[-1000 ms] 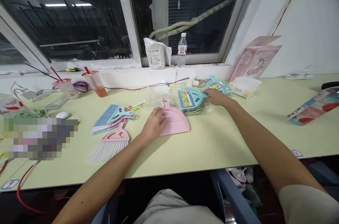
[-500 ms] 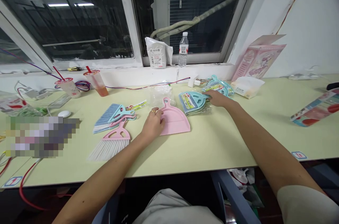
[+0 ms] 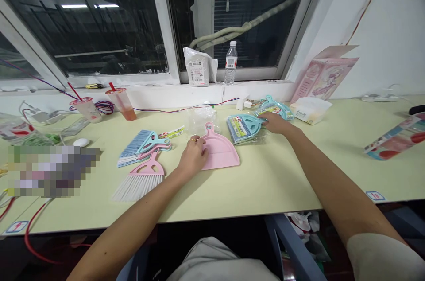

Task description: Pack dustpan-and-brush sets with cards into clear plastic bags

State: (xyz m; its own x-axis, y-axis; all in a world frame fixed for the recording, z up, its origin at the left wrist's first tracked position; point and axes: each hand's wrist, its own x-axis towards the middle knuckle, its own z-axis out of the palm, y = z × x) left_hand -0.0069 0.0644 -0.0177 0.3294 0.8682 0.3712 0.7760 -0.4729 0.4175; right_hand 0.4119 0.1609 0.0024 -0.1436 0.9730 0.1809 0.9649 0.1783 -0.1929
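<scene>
My left hand [image 3: 193,155] is closed over the left edge of a pink dustpan [image 3: 223,150], which lies flat with its handle pointing away. Farther right, my right hand [image 3: 275,122] grips the handle end of a blue brush-and-dustpan set [image 3: 244,128] in clear wrapping; the fingertips are partly hidden. Just behind that hand lies another wrapped blue set [image 3: 274,106]. Left of my left hand are a pink hand brush [image 3: 142,179] with white bristles and a blue hand brush [image 3: 141,146], partly stacked over another pink piece.
Behind the dustpan lies crumpled clear plastic [image 3: 202,119], with a yellow label strip [image 3: 171,132] beside it. Two drink cups [image 3: 122,106] stand at the back left. A tissue pack [image 3: 310,110] and pink box [image 3: 327,75] are at the back right; a water bottle [image 3: 230,64] stands on the sill.
My right hand and the wrapped blue set have shifted very slightly to the right. My left hand stays on the pink dustpan.
</scene>
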